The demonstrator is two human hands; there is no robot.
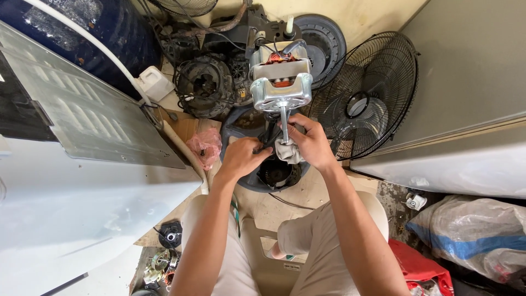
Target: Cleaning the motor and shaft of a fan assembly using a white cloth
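While the right hand (312, 143) pinches a small pale cloth (287, 151) around the steel shaft (284, 121) of a fan motor (280, 82), the left hand (241, 158) grips the dark base (262, 164) beneath, the two hands close together but not touching. Wiping well likely means keeping that base steady and drawing the cloth evenly along the shaft. Beyond them, a black wire fan guard (364, 93) leans against a grey cabinet (471, 77).
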